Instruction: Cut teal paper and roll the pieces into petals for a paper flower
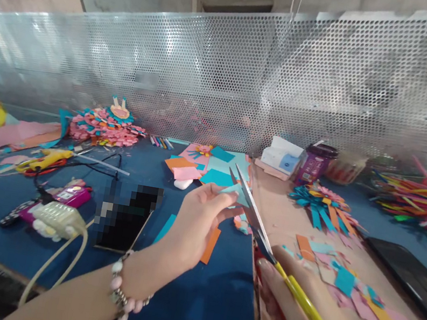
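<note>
Cutting posture, as I view it remotely. The left hand [194, 228] has its fingers pinched on a light-blue paper piece [233, 189], raised above the blue surface [222, 301]. The fingers of the right hand [297, 297] are curled around the handle end of the scissors [256, 213], whose slightly parted blades lie beside the paper's right edge; I cannot tell whether paper sits between them. An orange paper strip [210, 246] lies below; scraps [345, 280] are spread on the brown cardboard [277, 203] at right. For a clean cut, I judge it best to pinch the paper taut near the cutting line, seat it deep toward the pivot, turn the paper rather than the scissors, and hold the left fingertips clear of the blades.
</note>
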Motion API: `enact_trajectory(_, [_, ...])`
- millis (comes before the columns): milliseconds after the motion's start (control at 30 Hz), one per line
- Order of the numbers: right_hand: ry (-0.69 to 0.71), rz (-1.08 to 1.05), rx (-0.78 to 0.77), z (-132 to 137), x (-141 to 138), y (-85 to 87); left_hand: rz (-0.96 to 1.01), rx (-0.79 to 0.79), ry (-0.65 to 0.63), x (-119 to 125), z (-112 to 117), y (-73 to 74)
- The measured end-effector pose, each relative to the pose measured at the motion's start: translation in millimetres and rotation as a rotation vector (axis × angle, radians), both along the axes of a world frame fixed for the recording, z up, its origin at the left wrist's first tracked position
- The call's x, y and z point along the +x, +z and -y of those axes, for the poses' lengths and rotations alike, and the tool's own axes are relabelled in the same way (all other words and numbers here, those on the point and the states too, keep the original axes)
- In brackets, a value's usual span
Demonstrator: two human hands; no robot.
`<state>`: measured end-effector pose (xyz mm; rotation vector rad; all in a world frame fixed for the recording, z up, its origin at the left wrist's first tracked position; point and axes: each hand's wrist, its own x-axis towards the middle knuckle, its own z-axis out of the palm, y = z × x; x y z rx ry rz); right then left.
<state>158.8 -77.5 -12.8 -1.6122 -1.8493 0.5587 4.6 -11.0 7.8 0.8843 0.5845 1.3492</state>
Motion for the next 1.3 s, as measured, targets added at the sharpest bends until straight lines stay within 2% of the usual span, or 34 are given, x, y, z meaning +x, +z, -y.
enact_trajectory(200, [0.088, -0.038, -0.099, 0.5, 8.8, -1.4, -0.016, 0.022, -0.014, 0.2, 1.2, -0.6])
enact_trajectory(567, [0.098, -0.064, -0.132, 4.2, 14.0, -4.1, -0.032, -0.022, -0.013, 0.1, 4.7, 2.8])
enact_trajectory(1067, [0.065, -0.064, -0.057, 6.4, 4.2, 13.2, -0.059, 0.008, 0.006, 3.2, 5.6, -0.3])
enact_trajectory(1300, [0.061, -0.051, -0.03, 5.7, 2.7, 13.9, -0.065, -0.001, 0.015, 3.5, 5.8, 2.5])
